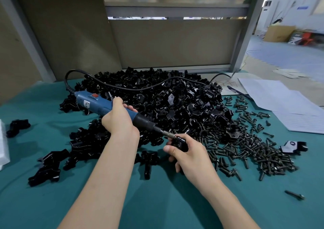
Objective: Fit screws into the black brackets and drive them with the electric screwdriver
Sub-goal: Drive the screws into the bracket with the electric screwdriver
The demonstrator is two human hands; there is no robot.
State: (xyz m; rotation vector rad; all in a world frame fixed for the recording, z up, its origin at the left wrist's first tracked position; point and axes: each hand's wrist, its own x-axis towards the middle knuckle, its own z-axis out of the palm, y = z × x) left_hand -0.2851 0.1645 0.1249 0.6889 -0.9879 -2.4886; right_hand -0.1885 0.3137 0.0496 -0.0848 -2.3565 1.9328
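Cloth, teal and matte, covers the bench [157, 202], and across its far middle sprawls the heap of black brackets [157, 95], glossy moulded pieces with lugs and holes. To the right lies the flatter spread of screws [254, 151], dark, slim and flanged at the head, with white paper sheets [280, 102] beyond. Nearer the left, a few stray brackets [47, 167] lie apart from the heap. The electric screwdriver [98, 104], a blue barrel with a black nose and a rubbery cord [122, 87] trailing over the heap, is wrapped fully by the left hand [119, 120]. The right hand [191, 157] curls tight round one bracket [179, 143] near the middle, thumb out. The steel bit [166, 134] meets that bracket, so driving looks to be the step in hand; whether the screw is seated I cannot tell. Next, I'd judge, the tool needs steady pressure along its axis, then lifting off.
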